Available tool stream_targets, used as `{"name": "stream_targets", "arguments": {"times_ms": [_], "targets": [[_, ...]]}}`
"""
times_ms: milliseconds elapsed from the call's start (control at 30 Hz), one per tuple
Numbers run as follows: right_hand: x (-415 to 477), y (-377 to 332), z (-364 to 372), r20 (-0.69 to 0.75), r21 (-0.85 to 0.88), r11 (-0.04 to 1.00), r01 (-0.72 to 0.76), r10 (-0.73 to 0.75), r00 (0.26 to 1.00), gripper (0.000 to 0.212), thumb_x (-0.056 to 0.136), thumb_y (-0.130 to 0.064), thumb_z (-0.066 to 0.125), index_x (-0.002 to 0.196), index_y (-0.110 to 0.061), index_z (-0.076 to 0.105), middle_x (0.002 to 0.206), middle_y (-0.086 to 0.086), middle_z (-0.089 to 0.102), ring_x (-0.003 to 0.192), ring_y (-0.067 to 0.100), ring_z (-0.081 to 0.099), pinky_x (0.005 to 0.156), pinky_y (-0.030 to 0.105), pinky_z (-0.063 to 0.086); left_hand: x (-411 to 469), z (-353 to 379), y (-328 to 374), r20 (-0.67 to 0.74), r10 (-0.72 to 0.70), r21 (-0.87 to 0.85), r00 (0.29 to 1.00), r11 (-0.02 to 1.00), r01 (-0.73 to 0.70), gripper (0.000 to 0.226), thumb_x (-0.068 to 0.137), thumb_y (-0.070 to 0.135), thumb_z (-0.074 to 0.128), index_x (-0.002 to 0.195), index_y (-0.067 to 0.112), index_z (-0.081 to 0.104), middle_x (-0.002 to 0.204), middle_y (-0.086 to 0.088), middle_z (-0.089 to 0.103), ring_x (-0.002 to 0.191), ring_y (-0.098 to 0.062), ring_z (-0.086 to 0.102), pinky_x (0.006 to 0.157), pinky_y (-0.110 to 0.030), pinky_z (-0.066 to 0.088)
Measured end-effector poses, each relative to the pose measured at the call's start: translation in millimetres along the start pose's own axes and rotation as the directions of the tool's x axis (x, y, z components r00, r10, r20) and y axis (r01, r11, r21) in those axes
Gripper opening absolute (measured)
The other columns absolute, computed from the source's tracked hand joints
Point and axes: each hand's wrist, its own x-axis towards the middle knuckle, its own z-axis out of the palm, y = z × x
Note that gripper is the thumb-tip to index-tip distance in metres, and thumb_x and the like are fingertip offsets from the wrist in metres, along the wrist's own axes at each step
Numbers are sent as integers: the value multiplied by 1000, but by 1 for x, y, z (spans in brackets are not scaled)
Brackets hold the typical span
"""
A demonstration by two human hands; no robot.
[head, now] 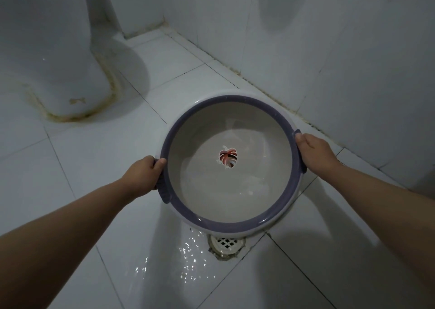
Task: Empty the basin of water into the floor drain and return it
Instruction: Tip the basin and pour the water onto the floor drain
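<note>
My left grip [143,175] and right grip [314,152] clamp the side handles of the round white plastic basin with purple rim [229,222] (shallow water inside), held above the white grated floor drain [226,244].

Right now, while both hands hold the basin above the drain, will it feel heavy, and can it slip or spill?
The basin probably feels fairly light: only shallow water shows over the leaf picture. The left hand and right hand grip opposite rim handles, so slipping seems unlikely. The water may slosh to one side when tipped toward the drain.
</note>
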Motion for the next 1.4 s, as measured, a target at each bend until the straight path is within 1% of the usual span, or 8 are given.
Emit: {"name": "stream_targets", "arguments": {"times_ms": [300,633,767,900,1033,1133,1267,1400], "targets": [[-2,3,0,-13,8,1000,14,-14,1000,44,97,-37,28,79,-4,51,83,13,55,77,26,51,66,32,34,0,-1,-1,1,22,19,1000,1000,-22,37,97,33,35,90,0,53,97,-26,64,90,-40,63,89,-52,50],[-5,2,-2,-3,12,1000,9,-9,1000,45,97,-38,27,79,-4,51,84,12,55,77,25,51,66,31,35,-1,-3,-2,-1,43,76,999,996,-43,40,97,33,36,94,-2,54,95,-24,65,89,-38,63,89,-51,51],[-6,2,-2,-5,21,1000,9,-9,1000,45,97,-38,28,77,-5,50,82,12,55,75,25,51,65,32,35,-3,-4,-3,-5,59,95,998,994,-58,36,97,33,36,88,2,53,92,-24,65,87,-39,63,86,-49,51],[-6,2,-2,-7,15,1000,10,-10,1000,45,97,-39,27,75,-6,49,80,12,54,73,25,50,63,31,34,-5,-4,-3,-4,69,107,998,992,-68,35,97,32,36,88,2,52,91,-23,64,87,-38,63,84,-47,52],[-6,2,-2,-7,19,1000,5,-5,1000,45,97,-39,27,75,-7,48,81,12,55,74,25,51,65,31,35,-6,-4,-3,-5,85,114,996,990,-84,32,97,31,37,81,6,50,87,-21,63,86,-39,63,82,-46,51],[-7,2,-2,-6,14,1000,6,-6,1000,44,97,-39,27,77,-6,49,82,13,55,75,25,51,65,32,35,-7,-4,-3,-4,88,115,996,990,-87,33,97,32,37,81,6,50,89,-22,64,86,-39,63,83,-47,51],[-7,2,-3,4,5,1000,5,-5,1000,46,97,-39,27,83,-3,52,85,13,56,77,26,51,65,31,34,-7,-4,-4,-5,98,127,995,987,-96,33,97,32,37,69,15,44,83,-17,62,84,-36,63,78,-43,50],[-6,2,-3,5,-1,1000,1,-1,1000,45,97,-38,27,84,-2,53,86,13,56,78,26,51,66,31,34,-5,-5,-5,-8,103,134,995,986,-101,34,97,32,37,69,15,44,78,-13,61,82,-35,63,75,-41,49]]}}
